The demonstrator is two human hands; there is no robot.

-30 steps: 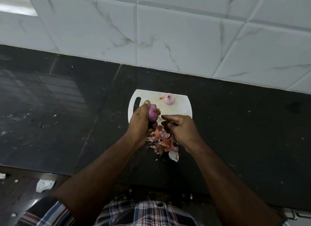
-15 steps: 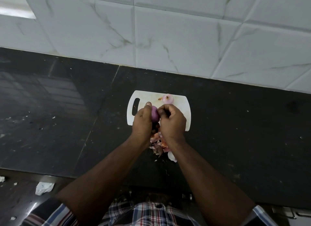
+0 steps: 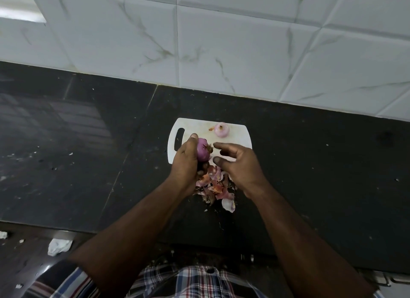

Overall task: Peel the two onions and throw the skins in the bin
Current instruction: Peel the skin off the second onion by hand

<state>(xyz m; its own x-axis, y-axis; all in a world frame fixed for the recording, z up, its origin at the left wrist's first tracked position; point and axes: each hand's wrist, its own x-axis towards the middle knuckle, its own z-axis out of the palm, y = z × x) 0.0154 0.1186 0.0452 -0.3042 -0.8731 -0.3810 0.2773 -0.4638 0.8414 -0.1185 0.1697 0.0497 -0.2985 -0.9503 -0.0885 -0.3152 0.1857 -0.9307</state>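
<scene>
Two onions are counted; one purple onion (image 3: pixel 203 152), round and glossy with a dry brown tuft at its end, is gripped in the left hand (image 3: pixel 186 162), whose fingers are curled round it above the near left part of the cutting board (image 3: pixel 240 137); the other, a paler pink peeled onion (image 3: pixel 221 130), smooth and squat, is set on the far edge of that board, well apart from the first. One board is seen; it is white, flat, seemingly plastic, with rounded corners and a single oblong handle slot at its left end; a small orange scrap lies just beside the peeled onion. The right hand (image 3: pixel 238 164) is held released, its fingers spread and loosely bent, nothing being grasped; its fingertips are near the tuft of the held onion without plainly touching it. One heap of onion skins (image 3: pixel 214 184) is gathered on the bench (image 3: pixel 321 175) just at the near edge of the board, between the two wrists; the pieces are thin, papery, curled, pink to orange, and too overlapped to be counted. The bench is of dark polished stone, speckled with crumbs; behind it a wall (image 3: pixel 221 53) of white, marble-veined tiles is seen. One crumpled white scrap (image 3: pixel 58 246) lies lower left, possibly on the floor; a checked shirt (image 3: pixel 195 282) is visible at the bottom.
</scene>
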